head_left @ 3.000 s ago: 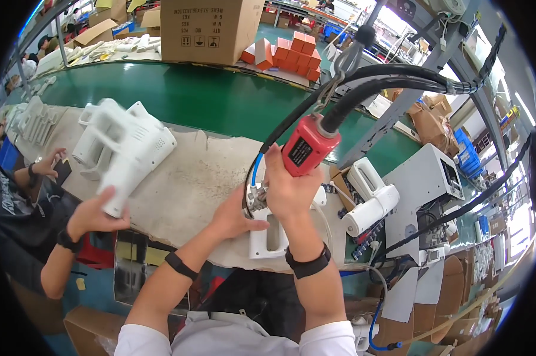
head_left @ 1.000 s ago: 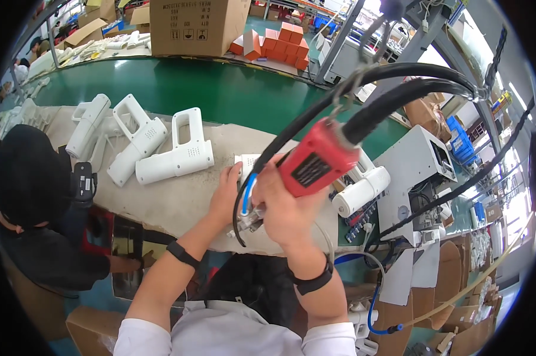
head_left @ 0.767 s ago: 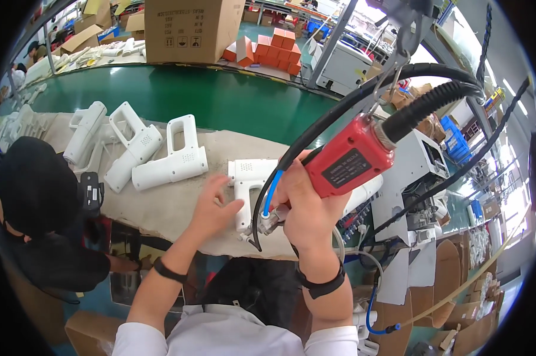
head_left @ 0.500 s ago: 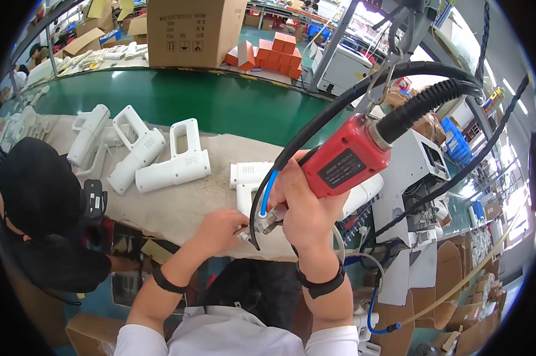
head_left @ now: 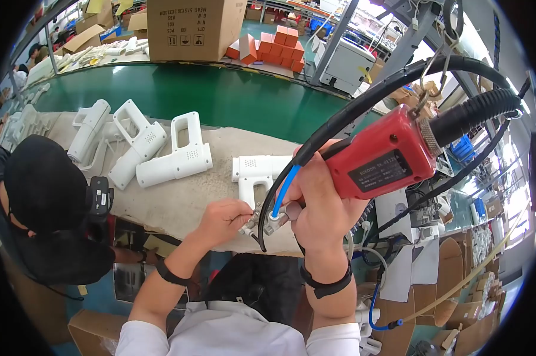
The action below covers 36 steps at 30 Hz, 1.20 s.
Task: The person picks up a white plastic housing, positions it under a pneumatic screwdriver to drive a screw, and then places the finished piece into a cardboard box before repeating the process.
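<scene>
My right hand (head_left: 327,207) is wrapped round a red electric screwdriver (head_left: 372,157), which hangs from a metal hook and tilts down to the left. A blue air tube (head_left: 287,188) and a black hose (head_left: 321,121) run along it to a metal nozzle (head_left: 269,224). Beside that nozzle my left hand (head_left: 223,221) has thumb and fingertips pinched together; what they hold, if anything, is too small to make out. Just beyond both hands lies a white gun-shaped plastic housing (head_left: 253,168), partly hidden by the hose and my right hand.
Several more white housings (head_left: 179,160) lie on the beige bench mat (head_left: 220,142) to the left. A green conveyor belt (head_left: 161,89) crosses behind, with a large carton (head_left: 194,32) and orange boxes (head_left: 280,50) past it. A co-worker in a black cap (head_left: 45,178) sits close at left.
The screwdriver and my right hand have shifted right and toward me, and the tool looks larger. My left hand, still pinched, has moved slightly right and up.
</scene>
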Tool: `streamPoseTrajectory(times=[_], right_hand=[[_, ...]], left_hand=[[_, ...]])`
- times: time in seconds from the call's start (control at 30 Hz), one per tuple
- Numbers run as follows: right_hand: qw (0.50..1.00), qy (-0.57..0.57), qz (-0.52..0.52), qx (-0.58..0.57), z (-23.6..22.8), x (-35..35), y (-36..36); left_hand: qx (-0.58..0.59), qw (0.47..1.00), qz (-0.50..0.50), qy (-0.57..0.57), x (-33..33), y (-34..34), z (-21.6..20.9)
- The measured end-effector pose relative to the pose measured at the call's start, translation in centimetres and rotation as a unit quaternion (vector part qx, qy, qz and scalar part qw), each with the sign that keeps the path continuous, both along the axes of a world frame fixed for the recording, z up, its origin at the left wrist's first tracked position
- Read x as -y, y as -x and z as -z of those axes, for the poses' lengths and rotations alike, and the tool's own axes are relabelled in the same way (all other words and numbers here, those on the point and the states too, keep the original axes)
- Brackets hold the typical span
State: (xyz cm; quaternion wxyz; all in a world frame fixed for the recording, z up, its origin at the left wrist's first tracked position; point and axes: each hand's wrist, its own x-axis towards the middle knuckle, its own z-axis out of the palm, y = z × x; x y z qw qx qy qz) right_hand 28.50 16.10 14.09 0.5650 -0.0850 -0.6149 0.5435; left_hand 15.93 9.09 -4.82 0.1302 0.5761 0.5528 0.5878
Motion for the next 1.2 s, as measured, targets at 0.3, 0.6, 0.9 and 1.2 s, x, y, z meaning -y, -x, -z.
streamPoseTrajectory(times=[0.3, 0.6, 0.9, 1.2], right_hand=[[0.997, 0.048, 0.014, 0.062, 2.1, 0.3, 1.0], [0.996, 0.061, 0.005, 0.068, 4.8, 0.1, 3.0], [0.992, 0.066, 0.011, 0.105, 6.1, 0.6, 3.7], [0.990, -0.025, 0.092, 0.100, -1.3, -3.8, 0.0]], left_hand=[[0.128, 0.991, 0.007, -0.040, -0.4, 0.6, 0.0], [0.024, 0.968, -0.153, 0.196, -3.5, 2.6, 5.7], [-0.029, 0.969, -0.160, 0.189, -3.8, 1.8, 7.2], [0.223, 0.928, -0.159, 0.252, -0.5, 0.5, 1.9]])
